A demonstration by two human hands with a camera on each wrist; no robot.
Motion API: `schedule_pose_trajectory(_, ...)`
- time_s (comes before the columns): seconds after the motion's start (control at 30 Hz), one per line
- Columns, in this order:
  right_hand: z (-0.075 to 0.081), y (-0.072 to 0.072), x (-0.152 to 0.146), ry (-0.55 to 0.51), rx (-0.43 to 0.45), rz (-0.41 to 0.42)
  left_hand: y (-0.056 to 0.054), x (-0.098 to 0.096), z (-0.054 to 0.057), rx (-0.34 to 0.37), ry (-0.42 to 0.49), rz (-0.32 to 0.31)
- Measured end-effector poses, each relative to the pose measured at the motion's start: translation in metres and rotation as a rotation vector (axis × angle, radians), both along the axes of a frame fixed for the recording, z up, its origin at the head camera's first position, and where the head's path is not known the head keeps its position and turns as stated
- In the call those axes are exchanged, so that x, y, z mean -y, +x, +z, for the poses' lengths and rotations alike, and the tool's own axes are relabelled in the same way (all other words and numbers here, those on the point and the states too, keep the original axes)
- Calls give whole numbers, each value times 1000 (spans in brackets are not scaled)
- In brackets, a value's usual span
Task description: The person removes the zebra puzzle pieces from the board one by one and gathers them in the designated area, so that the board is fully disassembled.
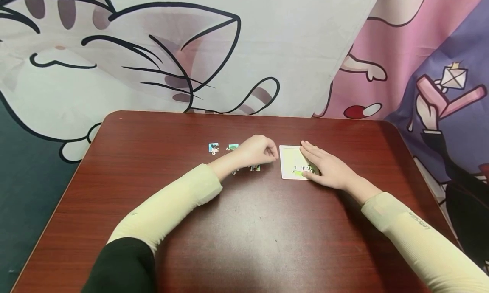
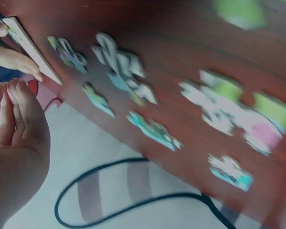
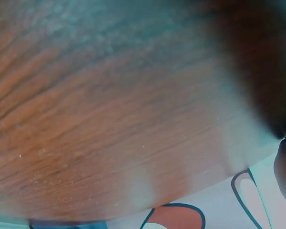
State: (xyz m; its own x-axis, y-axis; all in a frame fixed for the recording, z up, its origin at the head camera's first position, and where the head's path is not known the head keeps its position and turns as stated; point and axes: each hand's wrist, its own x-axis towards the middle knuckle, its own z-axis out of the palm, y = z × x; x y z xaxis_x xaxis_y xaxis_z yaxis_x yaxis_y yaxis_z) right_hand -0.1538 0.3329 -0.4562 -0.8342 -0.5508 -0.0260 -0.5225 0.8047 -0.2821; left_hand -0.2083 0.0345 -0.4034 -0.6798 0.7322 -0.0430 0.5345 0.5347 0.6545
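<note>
My left hand (image 1: 255, 152) hovers over the table just left of a pale yellow puzzle board (image 1: 289, 157) with a white border. Its fingers are bent in toward the thumb, and I cannot tell whether a piece is between them. My right hand (image 1: 331, 169) rests with extended fingers over the board's right part, its thumb near a green, white and black printed patch low on the board. Small puzzle pieces (image 1: 213, 148) lie left of the board, some partly hidden by my left hand. The left wrist view shows several loose puzzle pieces (image 2: 233, 107), blurred.
The brown wooden table (image 1: 244, 229) ends at a far edge against a white cloth (image 1: 298, 42) with a cartoon cat. A pink and purple printed cloth (image 1: 401, 63) hangs at the right. In the right wrist view mostly bare tabletop (image 3: 109, 133) shows.
</note>
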Motion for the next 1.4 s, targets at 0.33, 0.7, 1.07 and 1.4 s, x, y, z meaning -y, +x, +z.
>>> schedule_pose_trajectory(0.33,1,0,-2,10,16,21,2,-43,-13,37,-35,-1)
schedule_pose_trajectory(0.7,-1,2,-4,-9,-14,52,5,-67,-23,24,-120,5)
schedule_pose_trajectory(1.07,0,0,-8,-29,-24,68,17,-75,-26,-38,-227,11)
schedule_pose_trajectory(1.4,3,0,-12,-10,-21,76,19,-74,-24,-36,-224,22)
